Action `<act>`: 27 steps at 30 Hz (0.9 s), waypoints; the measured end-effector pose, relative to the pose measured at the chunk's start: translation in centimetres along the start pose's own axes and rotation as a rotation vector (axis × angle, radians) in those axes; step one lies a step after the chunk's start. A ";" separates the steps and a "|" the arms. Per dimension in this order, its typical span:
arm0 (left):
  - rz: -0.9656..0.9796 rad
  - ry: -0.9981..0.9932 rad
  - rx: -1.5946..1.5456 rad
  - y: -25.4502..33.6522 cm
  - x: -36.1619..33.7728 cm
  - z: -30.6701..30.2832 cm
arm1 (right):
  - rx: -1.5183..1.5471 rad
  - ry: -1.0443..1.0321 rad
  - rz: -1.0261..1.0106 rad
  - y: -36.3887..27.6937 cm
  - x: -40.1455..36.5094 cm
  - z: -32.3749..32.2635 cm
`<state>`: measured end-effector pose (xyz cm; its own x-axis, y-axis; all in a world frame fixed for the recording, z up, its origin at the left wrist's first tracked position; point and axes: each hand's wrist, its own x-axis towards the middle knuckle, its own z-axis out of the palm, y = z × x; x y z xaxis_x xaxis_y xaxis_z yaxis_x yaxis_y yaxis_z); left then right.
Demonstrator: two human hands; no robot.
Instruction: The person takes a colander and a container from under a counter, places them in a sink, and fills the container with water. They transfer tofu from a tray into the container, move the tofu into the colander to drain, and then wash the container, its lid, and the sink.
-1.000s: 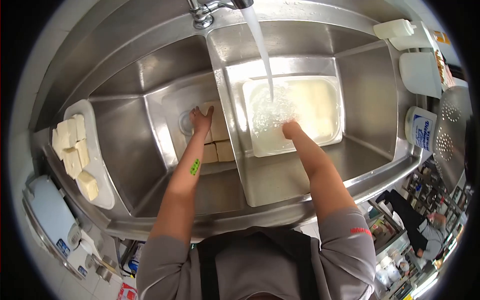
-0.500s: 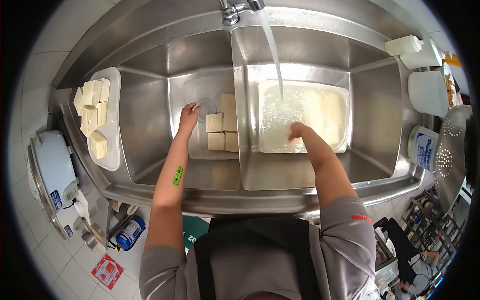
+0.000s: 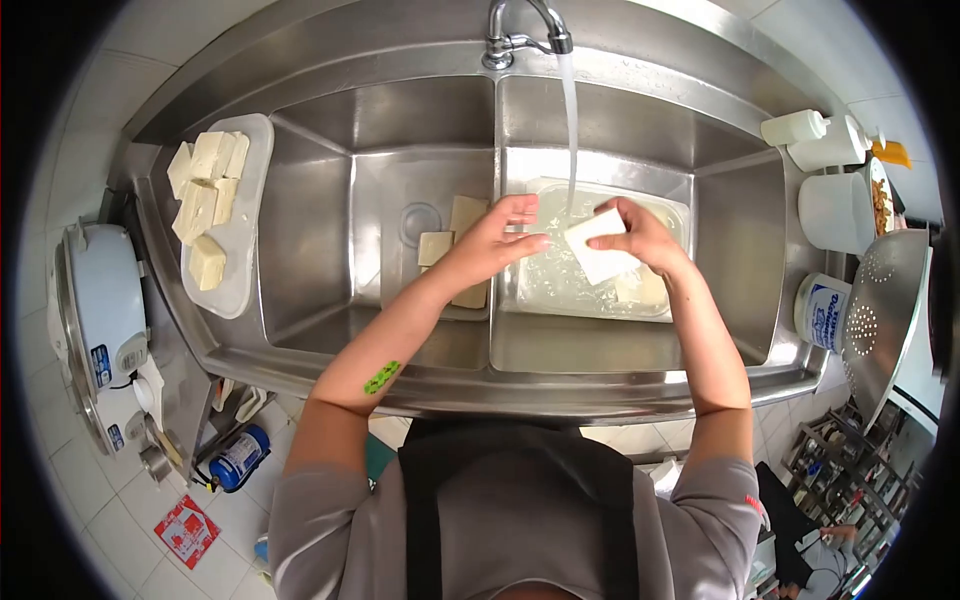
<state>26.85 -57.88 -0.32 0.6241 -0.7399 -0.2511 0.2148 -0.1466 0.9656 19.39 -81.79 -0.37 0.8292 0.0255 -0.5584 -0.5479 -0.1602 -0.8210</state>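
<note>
In my right hand (image 3: 648,243) is a white block (image 3: 600,248), which looks like fresh cheese or tofu. My thumb and fingers grip it above a water-filled tray (image 3: 550,304) in the right basin. My left hand (image 3: 508,230) holds nothing; its fingers are apart, near the divider and left of the block. Pale blocks show under the water, partly hidden by my right hand. More pale blocks (image 3: 436,247) lie in a tray in the left basin, partly covered by my left arm.
Water runs from the faucet (image 3: 530,40) into the right tray. On the left ledge, a white tray (image 3: 250,160) carries several pale blocks (image 3: 207,262). Bottles, white tubs (image 3: 833,213) and a metal colander (image 3: 885,320) stand at the right. A person (image 3: 830,560) is at lower right.
My right hand has come up out of the water with a white block. My left hand has moved right from the left basin to the divider. The camera view has shifted.
</note>
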 end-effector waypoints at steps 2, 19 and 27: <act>-0.032 0.014 -0.126 -0.3 0.7 0.1 | 0.058 0.037 -0.070 -5.2 -0.7 2.0; -0.687 0.288 -0.155 -22.5 4.5 -20.5 | -0.283 0.240 0.021 -2.1 -1.6 3.5; -0.764 0.219 0.020 -35.4 7.3 -20.2 | -0.435 0.260 0.372 5.8 -4.3 0.6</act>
<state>39.01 -44.85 -37.71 0.4432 -0.2843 -0.8501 0.6310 -0.5747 0.5212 12.55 -82.24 -2.82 0.6215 -0.3412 -0.7052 -0.7551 -0.5006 -0.4233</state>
